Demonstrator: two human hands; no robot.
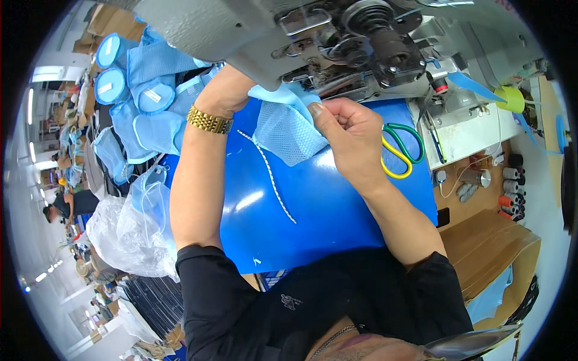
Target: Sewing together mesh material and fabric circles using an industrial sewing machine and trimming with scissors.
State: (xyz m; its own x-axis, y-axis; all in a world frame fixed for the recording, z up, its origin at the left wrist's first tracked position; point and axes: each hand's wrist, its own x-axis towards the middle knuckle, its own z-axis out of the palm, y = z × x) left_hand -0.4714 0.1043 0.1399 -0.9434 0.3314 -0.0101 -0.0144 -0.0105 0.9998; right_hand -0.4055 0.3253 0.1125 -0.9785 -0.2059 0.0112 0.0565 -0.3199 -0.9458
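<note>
A light blue mesh fabric piece point(288, 133) hangs below the sewing machine head point(229, 36), over a shiny blue work surface point(313, 210). My right hand point(355, 135) pinches its right edge between thumb and curled fingers. On the other side, my left hand point(232, 84) reaches up to the fabric's left end. The machine head covers its fingers, so their grip does not show. Beneath my hands lies a black-and-white cord point(271, 171), touched by neither. To the right of my right hand rest scissors point(397, 168) with one green and one yellow handle loop.
Several blue mesh pouches point(153, 66) are heaped at the left, above a clear plastic bag point(135, 228). A yellow-green roll point(512, 100) with blue ribbon is at the right. Thread spools point(510, 186) and an open cardboard box point(494, 246) stand lower right. Another person point(75, 204) is far left.
</note>
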